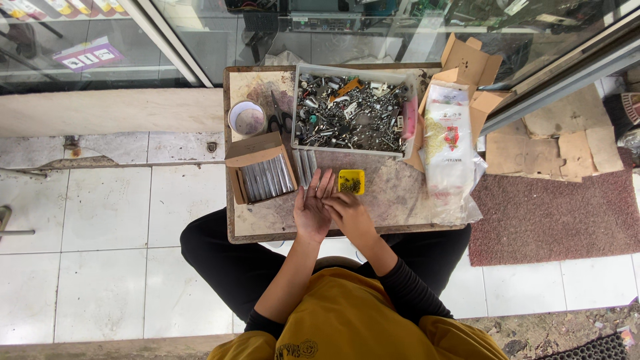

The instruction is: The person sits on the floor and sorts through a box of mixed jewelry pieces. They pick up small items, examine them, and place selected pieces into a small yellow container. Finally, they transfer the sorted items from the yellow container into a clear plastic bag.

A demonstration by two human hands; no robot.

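Near the frame's center, left hand [312, 208] lies open, palm up, while right hand [348, 212] pinches at it; can't tell what's held. Cardboard box [261, 172] looks full of metal tubes, yet the gray tray [352, 112] is still heaped with loose hardware, so I'd guess plenty's left.

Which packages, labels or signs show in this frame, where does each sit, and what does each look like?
Plastic bag: right side of the small table, long, white and clear with a red mark.
Open cardboard box: table's left side, brown, holding grey metal rods.
Cardboard carton: behind the bag, brown, flaps open.
Sign: upper left behind glass, purple and white card.
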